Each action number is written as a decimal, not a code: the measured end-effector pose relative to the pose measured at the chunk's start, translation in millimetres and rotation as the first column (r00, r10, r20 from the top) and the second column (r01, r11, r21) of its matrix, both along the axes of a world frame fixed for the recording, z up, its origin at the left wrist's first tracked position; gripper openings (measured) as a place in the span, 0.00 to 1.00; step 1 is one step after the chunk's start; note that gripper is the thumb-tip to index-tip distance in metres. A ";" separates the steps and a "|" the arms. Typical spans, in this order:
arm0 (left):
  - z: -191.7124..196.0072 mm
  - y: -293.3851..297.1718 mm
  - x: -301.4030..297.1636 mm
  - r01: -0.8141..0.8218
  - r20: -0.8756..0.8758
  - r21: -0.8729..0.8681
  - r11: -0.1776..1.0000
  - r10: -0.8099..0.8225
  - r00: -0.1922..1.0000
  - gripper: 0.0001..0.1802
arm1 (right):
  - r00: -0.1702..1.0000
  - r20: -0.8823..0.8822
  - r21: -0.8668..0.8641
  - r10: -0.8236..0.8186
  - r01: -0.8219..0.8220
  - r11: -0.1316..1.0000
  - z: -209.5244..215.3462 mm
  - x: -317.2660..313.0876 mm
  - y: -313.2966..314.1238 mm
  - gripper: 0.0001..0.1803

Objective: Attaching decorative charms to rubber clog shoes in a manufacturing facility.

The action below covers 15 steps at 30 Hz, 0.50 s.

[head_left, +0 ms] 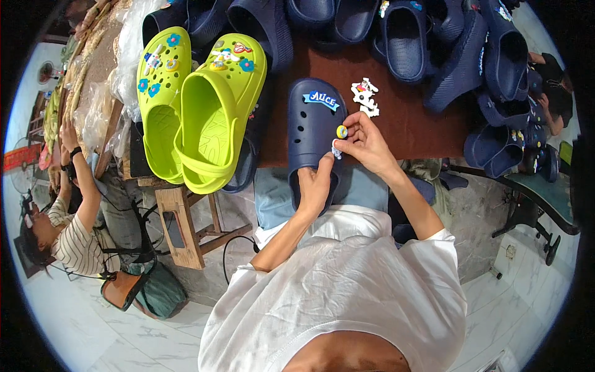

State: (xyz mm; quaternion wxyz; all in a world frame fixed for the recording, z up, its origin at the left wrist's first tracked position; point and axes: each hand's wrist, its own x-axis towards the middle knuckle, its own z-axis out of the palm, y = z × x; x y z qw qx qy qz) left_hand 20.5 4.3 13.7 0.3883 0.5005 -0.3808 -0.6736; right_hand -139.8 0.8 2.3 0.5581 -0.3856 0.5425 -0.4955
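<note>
A navy clog (304, 137) stands toe away from me at the table's near edge. A blue banner-shaped charm (321, 100) with white lettering sits on its toe. My left hand (315, 186) reaches into the shoe's opening and grips it, its fingertips hidden inside. At the clog's right side my right hand (364, 144) is closed, thumb and forefinger around a small pale blue-and-white charm (336, 149). A round yellow charm (341, 131) with a blue middle shows beside the forefinger; whether it is fixed or held is unclear. Loose white-and-black charms (365, 96) lie just beyond.
A pair of lime-green clogs (214, 124) with charms stands on the left. More navy clogs (403, 46) crowd the far and right sides of the brown table (282, 146). A wooden stool (180, 226) is at lower left. Co-workers (83, 229) are on both sides.
</note>
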 end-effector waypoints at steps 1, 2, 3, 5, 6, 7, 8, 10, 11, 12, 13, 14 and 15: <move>2.7 -1.2 -0.1 0.022 0.037 -0.016 1.000 -0.021 0.999 0.18 | 1.000 0.000 0.000 0.001 -0.001 1.000 -0.7 1.8 0.1 0.23; 2.4 -0.9 -1.5 0.021 0.037 -0.017 1.000 -0.020 0.999 0.18 | 0.999 0.021 -0.001 -0.024 0.024 1.000 -1.9 4.3 1.1 0.23; 1.9 -0.1 -3.9 0.003 0.002 -0.027 1.000 -0.003 1.000 0.18 | 0.998 0.041 -0.002 -0.049 0.050 0.999 -3.4 6.6 2.4 0.23; 0.0 -1.3 -5.1 -0.017 -0.032 -0.038 0.999 0.016 0.999 0.19 | 0.994 0.069 -0.023 -0.083 0.085 0.996 -8.7 12.0 4.8 0.23; -1.9 -3.0 -5.2 -0.024 -0.062 -0.025 0.999 0.023 0.998 0.19 | 0.988 0.098 -0.043 -0.117 0.122 0.992 -10.0 13.7 6.4 0.22; -2.7 -4.2 -5.1 -0.031 -0.091 -0.012 0.999 0.030 0.995 0.20 | 0.988 0.099 -0.043 -0.117 0.122 0.992 -10.0 15.1 8.5 0.22; -2.2 -3.2 -5.4 -0.031 -0.090 -0.012 0.999 0.030 0.995 0.20 | 0.983 0.137 -0.057 -0.125 0.134 0.989 -9.9 16.3 10.7 0.22; 0.3 0.5 -6.4 -0.064 -0.051 0.005 0.998 0.064 0.997 0.21 | 0.976 0.176 -0.070 -0.132 0.146 0.987 -11.8 15.5 13.6 0.22; -0.7 0.7 -5.9 -0.065 -0.050 0.005 0.998 0.065 0.997 0.21 | 0.977 0.172 -0.085 -0.124 0.140 0.986 -14.4 12.6 16.0 0.22; -2.6 0.9 -5.1 -0.059 -0.042 -0.008 0.998 0.059 0.997 0.22 | 0.979 0.168 -0.099 -0.117 0.135 0.986 -15.7 11.2 17.6 0.22; -1.7 -0.1 -5.4 -0.052 -0.034 -0.021 0.998 0.051 0.998 0.23 | 0.979 0.168 -0.099 -0.118 0.135 0.986 -15.2 11.3 18.6 0.22; 0.0 -1.0 -6.1 -0.051 -0.034 -0.022 0.998 0.051 0.998 0.23 | 0.987 0.111 -0.089 -0.114 0.124 0.988 -14.2 11.5 20.0 0.22; 2.5 -1.9 -7.2 -0.047 -0.085 -0.025 0.999 0.045 0.995 0.22 | 0.993 0.053 -0.078 -0.110 0.113 0.990 -13.7 11.4 20.8 0.22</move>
